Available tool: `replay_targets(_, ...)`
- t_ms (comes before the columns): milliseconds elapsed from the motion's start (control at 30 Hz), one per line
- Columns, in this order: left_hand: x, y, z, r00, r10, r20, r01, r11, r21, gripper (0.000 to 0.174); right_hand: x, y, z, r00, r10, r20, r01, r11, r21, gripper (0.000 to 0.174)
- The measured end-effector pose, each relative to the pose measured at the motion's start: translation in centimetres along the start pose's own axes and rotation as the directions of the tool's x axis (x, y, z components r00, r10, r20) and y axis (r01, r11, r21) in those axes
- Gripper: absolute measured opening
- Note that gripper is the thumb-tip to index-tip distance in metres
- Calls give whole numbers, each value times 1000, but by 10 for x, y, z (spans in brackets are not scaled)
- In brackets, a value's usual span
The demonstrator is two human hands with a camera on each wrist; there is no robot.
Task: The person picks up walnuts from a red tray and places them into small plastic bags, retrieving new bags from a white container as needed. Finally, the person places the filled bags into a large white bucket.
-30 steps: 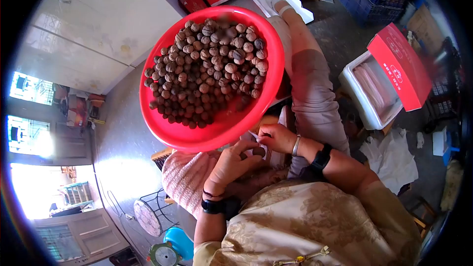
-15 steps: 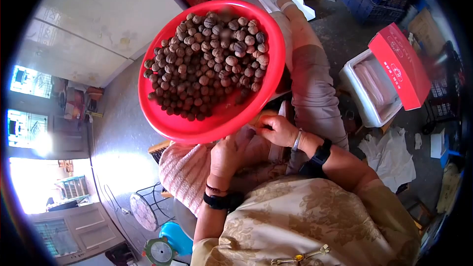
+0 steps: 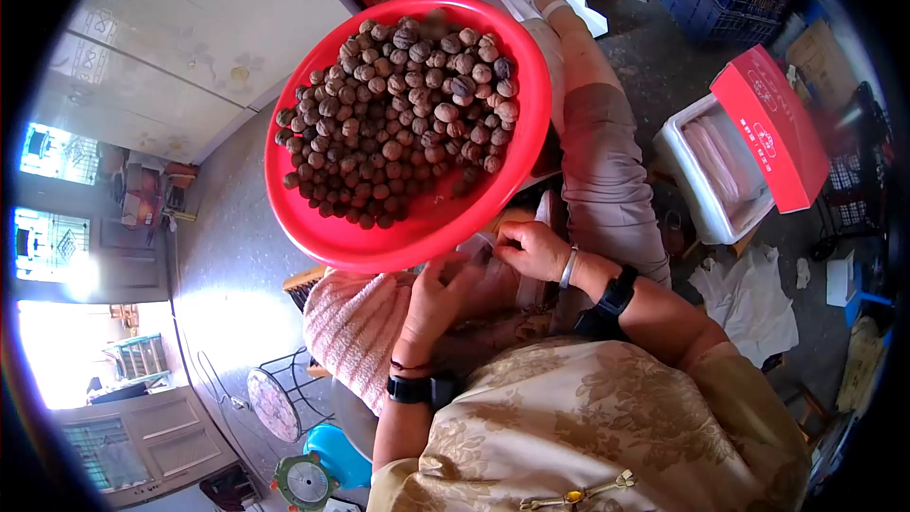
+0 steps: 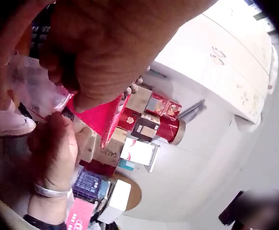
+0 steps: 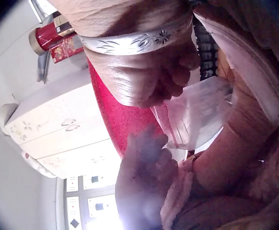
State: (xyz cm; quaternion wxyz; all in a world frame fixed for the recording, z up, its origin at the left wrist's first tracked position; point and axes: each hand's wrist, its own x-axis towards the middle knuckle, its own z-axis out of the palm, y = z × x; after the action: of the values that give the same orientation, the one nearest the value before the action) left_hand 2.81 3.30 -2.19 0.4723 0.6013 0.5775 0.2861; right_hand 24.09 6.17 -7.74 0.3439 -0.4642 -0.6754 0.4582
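In the head view a red plastic basin (image 3: 370, 245) holds a large heap of walnuts (image 3: 393, 133). Both hands work beneath its near rim. My right hand (image 3: 534, 250), with a silver bracelet at the wrist, pinches a clear plastic bag (image 5: 197, 115) in curled fingers. Close by on the other side, my left hand (image 3: 438, 296) has bent fingers right at the bag's edge. Blur covers that hand in the right wrist view, and I cannot tell what it holds. From the left wrist, the bag (image 4: 36, 88) spreads between the two hands.
A pink towel (image 3: 355, 322) drapes over one leg beside the basin. To the right stand a white foam box (image 3: 706, 175) with a red lid (image 3: 770, 128) and blue crates (image 3: 706, 0). A small round stool (image 3: 275, 405) and a green scale (image 3: 305, 482) are at lower left.
A second ago dark round things like walnuts showed at my left hand; they no longer show. My left hand has turned and drawn slightly back. The right hand has shifted little.
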Motion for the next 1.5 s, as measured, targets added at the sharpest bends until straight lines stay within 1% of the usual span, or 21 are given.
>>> replay_targets(67, -1, 3, -5, 990, -127, 66, 137, 974, -181, 23, 1, 3, 1, 1000, -9, -3, 9, 1000, -9, 18)
replay_targets(167, -3, 10, -7, 986, -142, 84, 160, 944, -289, 24, 1, 7, 2, 1000, -16, -4, 16, 1000, -12, 19)
replay_targets(300, -2, 10, -6, 986, -129, 103, 154, 946, -284, 25, 0, 8, 2, 1000, 11, 15, -11, 1000, 14, 19)
replay_targets(400, -1, 11, -3, 989, -134, 58, 144, 961, -238, 35, 1, 7, 1, 1000, 2, 18, -2, 1000, 19, 19)
replay_targets(567, -2, 8, -1, 985, -114, 128, 150, 934, -324, 41, 0, 7, 1, 1000, 4, 26, -5, 999, 35, 19)
replay_targets(667, -6, 33, 2, 974, -119, 191, 192, 883, -429, 44, 0, 7, 1, 999, 17, 39, -19, 999, 43, 19)
replay_targets(800, -3, 25, 9, 981, -85, 172, 152, 891, -428, 45, -1, 5, 1, 1000, 5, 27, -5, 1000, 6, 21)
replay_targets(867, -2, 21, 5, 975, -110, 195, 151, 965, -213, 47, -1, 3, -2, 1000, -4, 11, 4, 999, -37, 21)
replay_targets(900, -1, 15, 3, 975, -108, 193, 149, 965, -214, 47, 0, 1, -2, 1000, -1, 12, 2, 999, -37, 21)
replay_targets(967, 1, 4, 0, 986, 132, 99, -140, 987, 84, 51, 1, 1, -3, 1000, -3, 14, 4, 999, -37, 21)
replay_targets(1000, 0, 3, -1, 986, 134, 96, -142, 986, 85, 51, 1, 1, -3, 1000, -2, 16, 2, 999, -40, 21)
replay_targets(1067, -2, 3, -2, 965, 260, 8, -249, 915, 319, 49, 1, -1, -1, 1000, -4, 19, 4, 999, -44, 21)
replay_targets(1100, -1, 0, 0, 965, 263, 5, -251, 914, 320, 49, 0, -4, -1, 1000, -12, -4, 12, 1000, -22, 20)
replay_targets(1167, 5, -17, 6, 914, 382, -137, -250, 795, 552, 49, 0, -7, 0, 999, -24, -27, 24, 1000, -3, 19)
replay_targets(1200, 11, -50, 11, 912, 385, -140, -250, 795, 553, 49, -1, -7, -1, 1000, -8, -7, 8, 1000, 15, 17)
replay_targets(1267, 28, -122, 22, 900, 429, 71, -387, 714, 584, 53, -1, -7, -1, 1000, 0, 15, -1, 1000, 31, 16)
replay_targets(1300, 22, -97, 21, 899, 433, 68, -387, 712, 585, 53, -1, -7, -1, 999, 1, 38, -3, 999, 54, 15)
replay_targets(1333, 10, -48, 20, 982, 190, 3, -175, 894, 414, 54, -1, -6, 0, 998, 2, 61, -6, 997, 76, 14)
replay_targets(1367, 3, -20, 21, 997, -74, -6, 73, 974, 213, 55, -2, -6, 0, 998, -1, 61, -4, 997, 74, 14)
replay_targets(1433, 9, -33, 26, 999, -17, -51, 26, 982, 187, 46, -3, -5, 1, 995, 11, 99, -16, 999, 50, 14)
replay_targets(1500, 10, -39, 24, 999, -36, -14, 39, 959, 279, 33, -2, -4, 1, 995, 7, 97, -11, 999, 37, 14)
